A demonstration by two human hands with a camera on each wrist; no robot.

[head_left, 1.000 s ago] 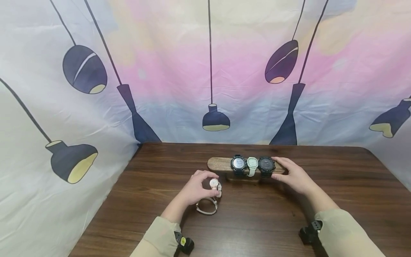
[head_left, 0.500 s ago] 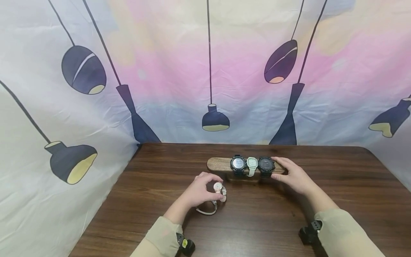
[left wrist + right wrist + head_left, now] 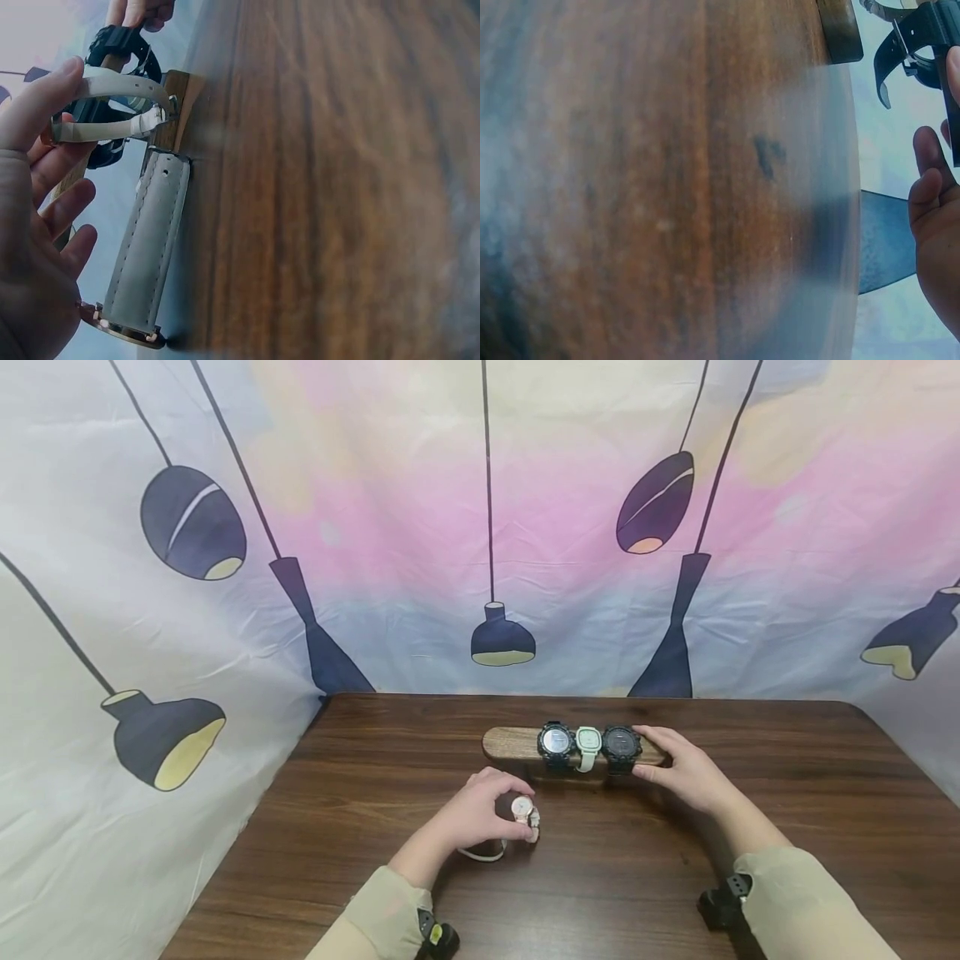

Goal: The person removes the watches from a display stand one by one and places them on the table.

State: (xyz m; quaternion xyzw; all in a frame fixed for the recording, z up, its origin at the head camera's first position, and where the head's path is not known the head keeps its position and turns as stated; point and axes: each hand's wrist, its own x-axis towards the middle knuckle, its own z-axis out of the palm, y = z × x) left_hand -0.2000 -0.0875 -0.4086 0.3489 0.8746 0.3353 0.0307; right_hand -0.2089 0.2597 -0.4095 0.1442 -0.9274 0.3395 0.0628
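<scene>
While the left hand (image 3: 472, 810) is pinching a small pale-strapped watch (image 3: 522, 810) at lower centre of the frame, another pale strap (image 3: 483, 857) is lying partly hidden under that hand. Just above the pinched watch, the wooden stand (image 3: 510, 743) is running lengthwise left to right, its bare left end pointing nearer the left hand. Three watches (image 3: 588, 741) are sitting right of that end, and the right hand (image 3: 693, 774), right of centre, is gripping the stand's right end.
</scene>
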